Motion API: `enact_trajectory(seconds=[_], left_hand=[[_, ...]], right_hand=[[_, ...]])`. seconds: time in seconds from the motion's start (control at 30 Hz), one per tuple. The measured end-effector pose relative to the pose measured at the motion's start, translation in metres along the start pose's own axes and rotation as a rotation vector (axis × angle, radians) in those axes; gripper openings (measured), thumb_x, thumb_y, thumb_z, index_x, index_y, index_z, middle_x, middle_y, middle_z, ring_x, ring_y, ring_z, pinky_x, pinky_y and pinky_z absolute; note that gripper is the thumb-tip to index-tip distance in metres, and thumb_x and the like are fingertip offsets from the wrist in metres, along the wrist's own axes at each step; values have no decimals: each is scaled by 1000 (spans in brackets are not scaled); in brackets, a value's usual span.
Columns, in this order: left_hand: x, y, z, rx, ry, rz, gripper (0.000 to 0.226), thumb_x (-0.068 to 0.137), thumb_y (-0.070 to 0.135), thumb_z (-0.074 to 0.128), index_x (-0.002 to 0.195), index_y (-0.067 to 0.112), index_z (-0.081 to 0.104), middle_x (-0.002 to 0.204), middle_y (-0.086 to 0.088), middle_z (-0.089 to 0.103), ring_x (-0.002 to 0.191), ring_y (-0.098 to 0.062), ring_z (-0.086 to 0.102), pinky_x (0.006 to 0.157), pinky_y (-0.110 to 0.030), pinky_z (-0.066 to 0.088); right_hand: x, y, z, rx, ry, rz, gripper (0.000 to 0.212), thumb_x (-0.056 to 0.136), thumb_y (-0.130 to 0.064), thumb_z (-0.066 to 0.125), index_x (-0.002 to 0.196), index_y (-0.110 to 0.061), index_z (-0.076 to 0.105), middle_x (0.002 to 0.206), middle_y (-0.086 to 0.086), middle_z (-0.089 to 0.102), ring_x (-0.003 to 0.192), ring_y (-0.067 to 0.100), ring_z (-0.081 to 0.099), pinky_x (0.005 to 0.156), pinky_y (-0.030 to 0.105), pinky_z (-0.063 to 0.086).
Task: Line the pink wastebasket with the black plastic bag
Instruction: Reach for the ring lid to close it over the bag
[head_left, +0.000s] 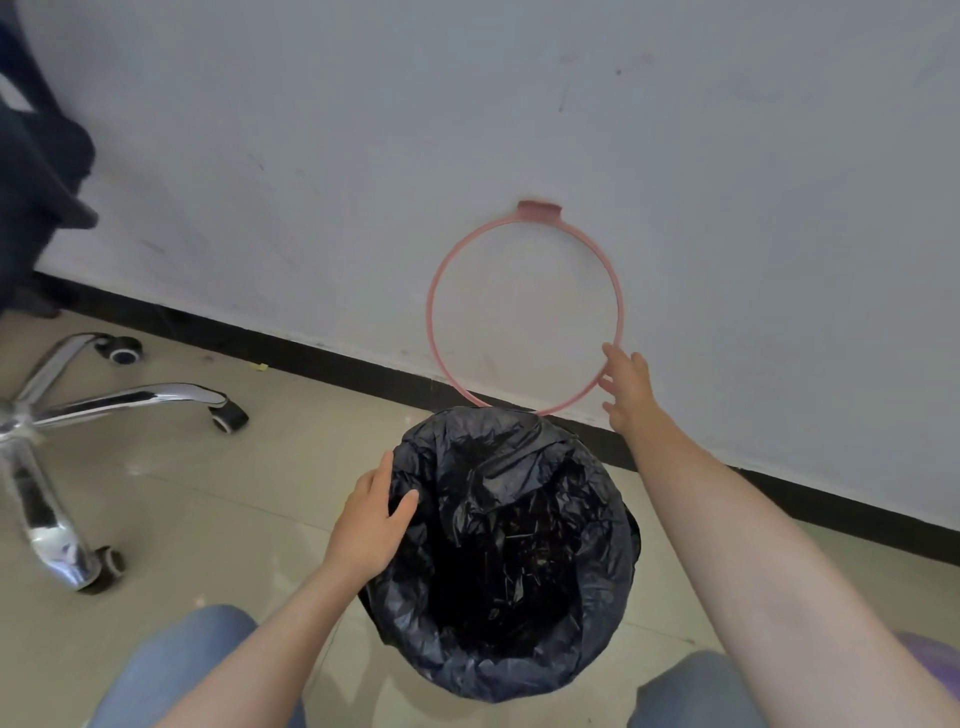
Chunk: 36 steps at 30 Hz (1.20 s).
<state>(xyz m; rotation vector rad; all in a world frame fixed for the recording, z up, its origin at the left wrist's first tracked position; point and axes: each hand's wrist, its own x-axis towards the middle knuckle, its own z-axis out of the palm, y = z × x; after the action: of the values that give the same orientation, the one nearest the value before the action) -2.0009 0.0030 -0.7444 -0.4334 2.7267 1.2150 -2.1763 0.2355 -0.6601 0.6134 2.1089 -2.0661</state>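
- The black plastic bag (501, 551) already drapes over the wastebasket on the floor, mouth open, hiding its pink walls.
- Left hand (371, 522) rests spread on the bag's rim.
- Right hand (626, 387), fingers spread, reaches the pink ring (434, 291) leaning on the wall; clamping it on likely remains.

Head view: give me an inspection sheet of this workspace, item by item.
Surface: beige tiled floor, a small yellowish scrap near the baseboard.
Job's things: black plastic bag draped open over the wastebasket, covering its rim; no pink of the basket shows. Pink ring leans against the wall.
Clutter: chrome chair base on casters, left.
Grips: left hand rests on the bag's left edge, thumb over the plastic; right hand open, fingers at the ring's lower right.
Cables: nothing seen.
Surroundings: scuffed white wall, black baseboard, dark cloth upper left.
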Motion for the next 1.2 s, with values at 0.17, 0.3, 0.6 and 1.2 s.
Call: enact_trajectory(seconds=[0.17,0.3,0.6,1.2], left_hand=[[0,1,1,-78,25,5,50,98,30,27,146,25,14,146,-9,34,132,-24,33,105,-37,29],[2,1,2,-254,17,-25,43,97,26,16,136,34,33,136,-1,47,127,-24,41,104,-39,32],[-2,1,-16,-798,-168,-172,54,95,44,5,120,32,51,121,-1,59,121,-26,49,111,-44,30],[-11,9,0,-95,157,26,51,94,27,43,142,20,28,154,-11,19,140,-28,12,114,-44,15]], right_hand=[[-8,-3,-26,76,-60,-13,59,95,-56,14,129,-20,45,132,11,48,126,29,41,110,47,20],[-26,5,-50,35,-83,-66,66,95,-55,7,90,-17,62,111,6,60,111,25,48,107,45,24],[-141,87,-80,-1053,-217,-590,59,84,-63,34,108,-20,66,122,1,56,123,20,39,104,39,30],[-165,153,-20,-1635,-356,-795,58,48,-59,79,95,-28,63,106,7,71,104,25,65,82,50,52]])
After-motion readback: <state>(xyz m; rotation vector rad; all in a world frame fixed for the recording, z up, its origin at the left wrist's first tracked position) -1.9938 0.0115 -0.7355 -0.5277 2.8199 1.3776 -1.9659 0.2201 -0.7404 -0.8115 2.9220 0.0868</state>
